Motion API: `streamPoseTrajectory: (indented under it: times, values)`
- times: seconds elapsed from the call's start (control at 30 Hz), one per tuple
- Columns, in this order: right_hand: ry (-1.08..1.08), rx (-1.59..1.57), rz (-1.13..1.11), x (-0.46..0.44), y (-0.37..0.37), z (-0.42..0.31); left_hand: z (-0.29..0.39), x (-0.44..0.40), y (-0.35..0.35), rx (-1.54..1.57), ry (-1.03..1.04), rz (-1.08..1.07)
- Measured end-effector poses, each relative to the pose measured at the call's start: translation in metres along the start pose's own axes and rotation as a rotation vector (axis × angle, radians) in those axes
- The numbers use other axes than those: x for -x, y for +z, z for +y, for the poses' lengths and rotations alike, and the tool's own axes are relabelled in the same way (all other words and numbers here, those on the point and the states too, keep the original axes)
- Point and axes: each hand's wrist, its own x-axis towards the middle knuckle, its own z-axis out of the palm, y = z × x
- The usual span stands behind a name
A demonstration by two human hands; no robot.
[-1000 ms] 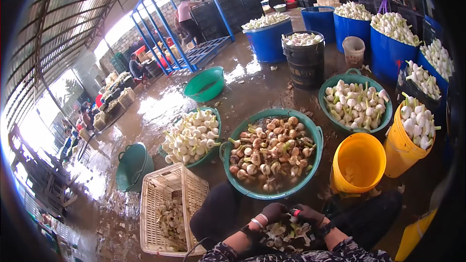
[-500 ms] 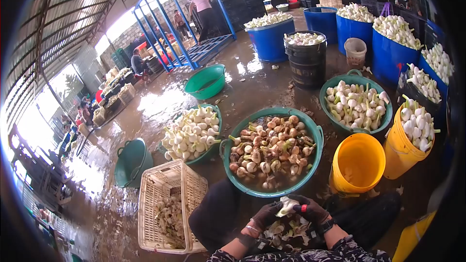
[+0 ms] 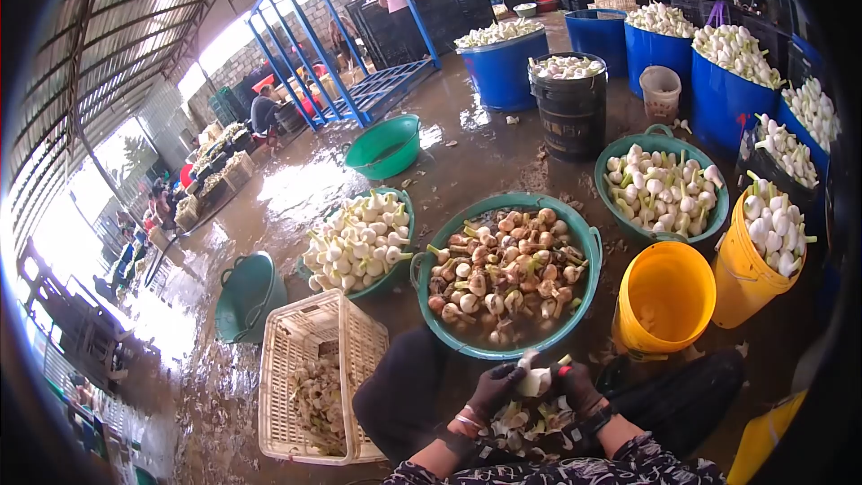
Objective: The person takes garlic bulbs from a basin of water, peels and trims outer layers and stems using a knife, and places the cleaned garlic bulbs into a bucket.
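Both hands wear dark gloves, low in the view. My left hand (image 3: pixel 496 390) is closed on a pale garlic bulb (image 3: pixel 535 381) from its left side. At the bulb's right, my right hand (image 3: pixel 577 387) is closed beside a green stem end, with something red at its fingers; what it grips is too small to tell. Peelings (image 3: pixel 521 424) lie in the lap below. Just beyond the hands is a green tub (image 3: pixel 420 280) of brownish, unpeeled bulbs in murky water.
A white crate (image 3: pixel 271 395) with peelings stands at the left. An empty yellow bucket (image 3: pixel 624 328) is at the right, near green tubs (image 3: pixel 603 175) and blue barrels (image 3: pixel 503 81) of white garlic. People work near a blue frame (image 3: pixel 413 9) at the back.
From low over the peelings, both hands have risen slightly, and a white bulb now shows between them. Compared with half a second ago, the bulb is turned and the hands are slightly apart.
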Motion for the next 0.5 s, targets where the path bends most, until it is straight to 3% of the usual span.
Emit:
streamPoseTrajectory:
  times: [0.07,0.1,0.13,0.2,0.27,0.33,0.37,0.4,0.43,0.47,0.5]
  values:
    - [-0.078,0.179,0.039,-0.015,-0.022,0.013,0.012,0.008,0.008,-0.029,0.021,-0.055]
    - [0.065,-0.196,0.025,-0.026,-0.024,0.021,0.023,0.013,0.012,-0.053,0.039,-0.078]
    - [0.062,-0.194,0.025,-0.03,-0.032,0.028,0.035,0.02,0.017,-0.077,0.06,-0.101]
    - [-0.152,-0.208,-0.03,-0.014,-0.026,0.009,0.058,0.032,0.019,-0.098,0.028,-0.093]
    - [0.08,-0.652,0.024,-0.008,-0.022,-0.018,0.067,0.034,0.012,0.237,0.123,-0.148]
    - [0.027,-0.639,0.039,-0.01,-0.03,-0.015,0.073,0.032,0.005,0.229,0.134,-0.218]
    - [-0.301,-0.061,-0.014,-0.022,-0.044,0.002,0.068,0.023,0.003,-0.197,0.142,-0.32]
    - [-0.247,-0.146,0.025,-0.031,-0.045,0.013,0.062,0.015,0.002,-0.628,0.143,-0.416]
    - [-0.197,-0.235,0.068,-0.04,-0.047,0.023,0.046,0.008,0.001,-1.077,0.26,-0.302]
    - [-0.151,-0.325,0.115,-0.046,-0.044,0.028,0.044,0.009,0.011,-1.099,0.282,-0.156]
    - [-0.168,-0.026,0.103,-0.045,-0.045,0.034,0.036,0.004,0.018,-1.068,0.38,-0.073]
